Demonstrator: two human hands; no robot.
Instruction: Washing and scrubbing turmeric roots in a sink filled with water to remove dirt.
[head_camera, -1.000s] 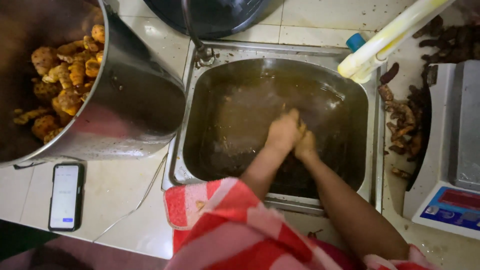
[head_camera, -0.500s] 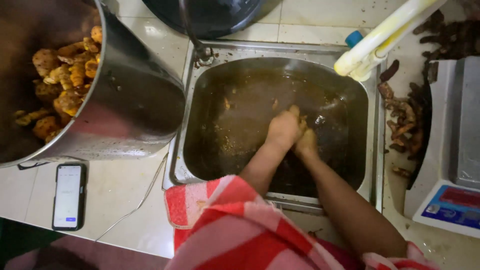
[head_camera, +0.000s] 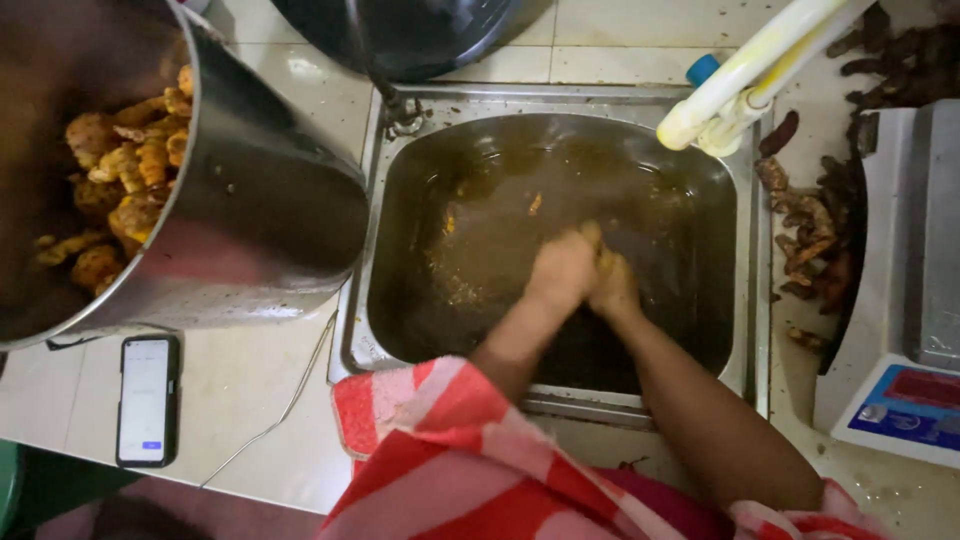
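Both hands are down in a stainless steel sink (head_camera: 752, 300) full of murky brown water (head_camera: 500, 220), pressed together near the middle of the basin. The left hand (head_camera: 560, 272) is curled over, and the right hand (head_camera: 612, 285) sits just beside it, touching it; between them a small yellowish piece of root (head_camera: 592, 238) shows at the fingertips, so both grips are clenched around it, though the water hides how much of it they hold. A few orange bits (head_camera: 535, 204) float apart from the hands toward the far side of the sink. To the left of the sink, on the tiled tabletop (head_camera: 250, 390), stands a large steel pot (head_camera: 260, 230) tilted toward the camera and holding a heap of knobbly yellow-orange roots (head_camera: 120, 190). A phone (head_camera: 147, 398) with a lit screen lies flat in front of the pot, with a thin cable (head_camera: 290, 400) running past it. To the right of the sink, dark dried roots (head_camera: 810, 240) lie scattered beside a weighing scale (head_camera: 900, 300). White pipes (head_camera: 750, 70) cross above the sink's far right corner. A red and white checked cloth (head_camera: 450, 460) covers the person's lap.
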